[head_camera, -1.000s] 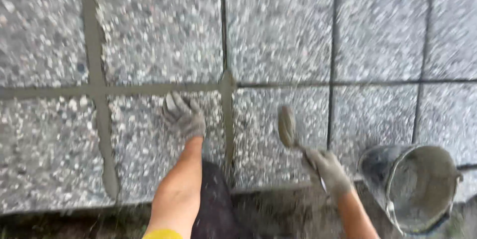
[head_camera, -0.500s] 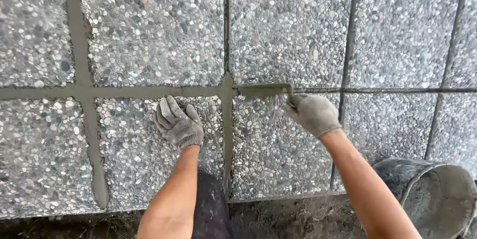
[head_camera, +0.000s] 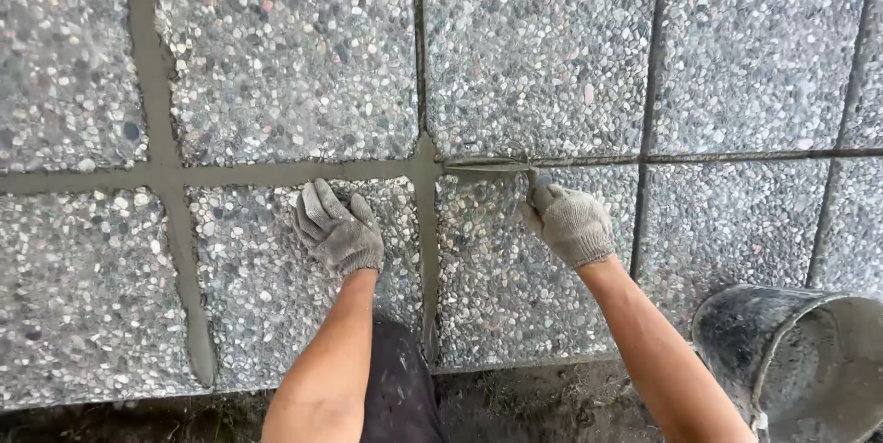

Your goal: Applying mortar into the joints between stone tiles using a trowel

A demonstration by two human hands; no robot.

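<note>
The gloved left hand (head_camera: 337,233) lies open, bracing flat on a pebbled slab (head_camera: 285,277), while the right hand (head_camera: 567,221) grips a trowel (head_camera: 487,166) lying along the joint (head_camera: 644,159) to press mortar in.

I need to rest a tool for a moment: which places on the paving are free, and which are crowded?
Free: the slab above the left hand, and the slab above the bucket. Crowded: around the right hand with its trowel on the joint, and the lower right corner by the bucket.

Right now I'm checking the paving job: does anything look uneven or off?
Only unevenness: the joints left of the trowel are filled with grey mortar, while the joints to its right are dark, open gaps. No slab looks cracked or tilted.
</note>
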